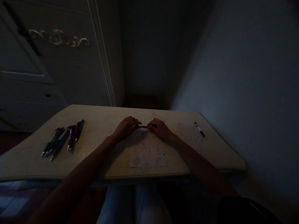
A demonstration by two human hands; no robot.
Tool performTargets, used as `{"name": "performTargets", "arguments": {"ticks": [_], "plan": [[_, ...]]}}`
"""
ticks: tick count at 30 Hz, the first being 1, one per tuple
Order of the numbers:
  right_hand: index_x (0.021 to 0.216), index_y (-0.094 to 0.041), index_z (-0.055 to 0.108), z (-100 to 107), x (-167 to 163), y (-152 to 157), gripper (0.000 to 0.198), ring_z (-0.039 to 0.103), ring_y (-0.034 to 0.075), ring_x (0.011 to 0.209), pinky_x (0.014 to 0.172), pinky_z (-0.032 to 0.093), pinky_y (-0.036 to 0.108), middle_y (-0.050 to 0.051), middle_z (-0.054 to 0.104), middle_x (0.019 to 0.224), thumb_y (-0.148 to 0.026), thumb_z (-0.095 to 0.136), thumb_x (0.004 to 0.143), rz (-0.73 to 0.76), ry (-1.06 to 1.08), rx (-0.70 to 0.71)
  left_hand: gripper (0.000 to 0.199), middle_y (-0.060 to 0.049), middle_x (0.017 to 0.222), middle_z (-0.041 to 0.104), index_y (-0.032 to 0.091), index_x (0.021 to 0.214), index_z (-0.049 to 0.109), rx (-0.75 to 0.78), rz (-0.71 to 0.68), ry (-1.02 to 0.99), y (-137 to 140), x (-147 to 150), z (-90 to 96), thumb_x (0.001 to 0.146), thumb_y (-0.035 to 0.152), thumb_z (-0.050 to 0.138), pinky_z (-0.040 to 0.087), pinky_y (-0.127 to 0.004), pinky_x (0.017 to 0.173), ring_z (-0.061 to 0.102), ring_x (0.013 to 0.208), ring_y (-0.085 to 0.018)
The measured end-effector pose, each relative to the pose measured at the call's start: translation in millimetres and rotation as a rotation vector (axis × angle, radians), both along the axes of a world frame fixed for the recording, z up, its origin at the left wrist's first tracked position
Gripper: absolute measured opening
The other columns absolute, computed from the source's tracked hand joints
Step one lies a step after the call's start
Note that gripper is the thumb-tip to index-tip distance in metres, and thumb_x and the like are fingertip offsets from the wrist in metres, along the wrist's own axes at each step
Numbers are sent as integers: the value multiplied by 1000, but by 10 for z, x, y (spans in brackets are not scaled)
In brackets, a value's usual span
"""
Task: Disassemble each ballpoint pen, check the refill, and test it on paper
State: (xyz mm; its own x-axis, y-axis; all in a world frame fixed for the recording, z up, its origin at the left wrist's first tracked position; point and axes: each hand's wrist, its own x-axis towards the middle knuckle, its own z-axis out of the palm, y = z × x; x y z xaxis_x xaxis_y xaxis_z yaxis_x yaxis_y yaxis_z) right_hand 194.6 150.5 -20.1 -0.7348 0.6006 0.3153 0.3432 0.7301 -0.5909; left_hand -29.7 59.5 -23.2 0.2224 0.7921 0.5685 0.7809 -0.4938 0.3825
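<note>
Both hands meet over the middle of the table, above a written sheet of paper [149, 152]. A thin dark piece that looks like part of a pen [144, 127] spans the gap between the fingertips. My left hand [127, 127] pinches its left end, with a ring on one finger. My right hand [161, 129] is closed on the other end. Something small and red shows just behind the left fingers, too dim to name. A tiny dark bit [164, 154] lies at the right edge of the sheet.
Several pens [63, 137] lie in a group on the left of the table [100, 116]. On the right, a white and black pen [200, 130] lies beside a second written sheet [189, 133]. A wall [257, 93] borders the right side; a cabinet [70, 71] stands behind left.
</note>
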Motion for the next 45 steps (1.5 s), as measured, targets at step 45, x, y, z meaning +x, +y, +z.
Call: {"name": "performTargets", "arguments": {"ticks": [45], "plan": [[84, -18, 73, -40, 251, 463, 9, 57, 15, 80, 78, 43, 28, 3, 59, 84, -14, 65, 85, -246, 141, 53, 37, -10, 91, 77, 16, 93, 76, -215, 178, -501, 256, 126, 100, 80, 49, 64, 54, -29, 64, 68, 74, -21]]}}
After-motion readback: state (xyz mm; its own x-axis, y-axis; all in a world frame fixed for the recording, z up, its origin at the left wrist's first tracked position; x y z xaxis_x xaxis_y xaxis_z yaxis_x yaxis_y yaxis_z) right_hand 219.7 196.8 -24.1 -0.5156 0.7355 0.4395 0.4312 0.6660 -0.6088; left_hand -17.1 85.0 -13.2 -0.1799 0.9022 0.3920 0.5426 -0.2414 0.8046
